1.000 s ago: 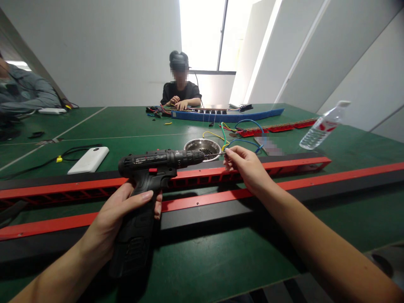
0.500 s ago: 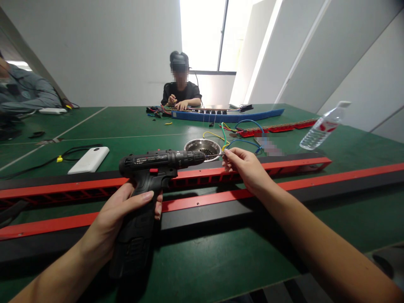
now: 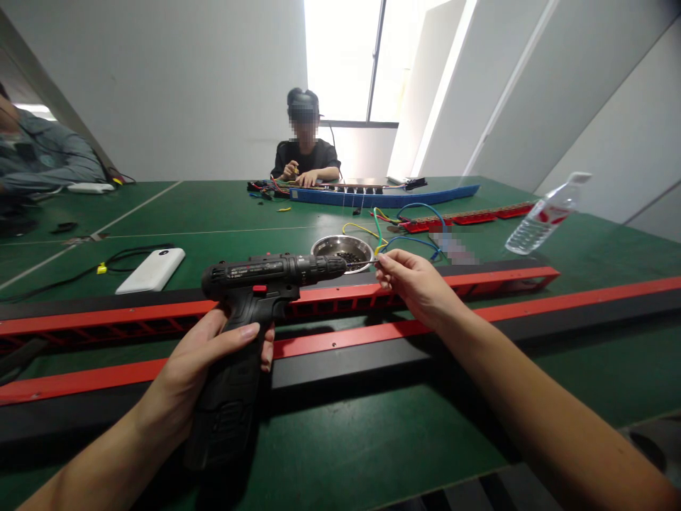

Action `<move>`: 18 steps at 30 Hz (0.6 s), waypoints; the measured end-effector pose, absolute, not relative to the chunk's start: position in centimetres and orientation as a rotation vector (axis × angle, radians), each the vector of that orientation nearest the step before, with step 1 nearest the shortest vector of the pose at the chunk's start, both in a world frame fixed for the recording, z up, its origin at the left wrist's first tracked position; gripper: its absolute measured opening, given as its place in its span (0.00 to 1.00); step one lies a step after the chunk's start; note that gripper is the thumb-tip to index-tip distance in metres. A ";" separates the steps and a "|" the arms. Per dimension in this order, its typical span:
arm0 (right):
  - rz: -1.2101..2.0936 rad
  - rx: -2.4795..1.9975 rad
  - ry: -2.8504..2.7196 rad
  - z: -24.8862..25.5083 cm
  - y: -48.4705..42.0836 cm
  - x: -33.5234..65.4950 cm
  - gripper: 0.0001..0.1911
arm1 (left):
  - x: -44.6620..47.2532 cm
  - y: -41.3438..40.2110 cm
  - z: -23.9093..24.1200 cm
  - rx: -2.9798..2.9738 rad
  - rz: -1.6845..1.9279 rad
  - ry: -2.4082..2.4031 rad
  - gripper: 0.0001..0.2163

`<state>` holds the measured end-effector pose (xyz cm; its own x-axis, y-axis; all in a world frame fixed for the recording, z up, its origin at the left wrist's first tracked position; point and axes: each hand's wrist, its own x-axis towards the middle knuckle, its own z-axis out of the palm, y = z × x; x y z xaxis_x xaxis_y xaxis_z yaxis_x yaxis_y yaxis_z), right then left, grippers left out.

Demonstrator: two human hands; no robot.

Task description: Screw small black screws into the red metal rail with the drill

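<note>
My left hand is wrapped round the grip of a black cordless drill, held level with its chuck pointing right. A thin bit sticks out of the chuck. At the bit's tip, my right hand pinches with thumb and forefinger; whatever is between them is too small to make out. Just behind the bit stands a steel bowl of small dark pieces that look like screws. Below the drill lies a long red and black bar, and a second red and black bar runs behind it.
On the green table are a white power bank, a tilted plastic bottle and coloured wires. A long blue strip lies before a person at the far side. Another person sits at left.
Almost nothing differs. My hands and the drill hold the same pose, and the view has shifted very slightly.
</note>
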<state>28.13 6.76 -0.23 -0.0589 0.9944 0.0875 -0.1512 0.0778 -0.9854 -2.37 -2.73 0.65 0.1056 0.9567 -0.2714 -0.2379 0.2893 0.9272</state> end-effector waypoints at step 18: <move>1.168 -1.009 -1.307 -0.2 6.6 28.1 0.22 | -2.5 -2.7 0.7 0.853 1.038 1.083 0.10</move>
<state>28.11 6.62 -0.18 -0.0791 0.9827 0.1672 -0.0563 0.1631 -0.9850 -2.53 -2.71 0.73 0.1280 0.9523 -0.2769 -0.2358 0.3005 0.9242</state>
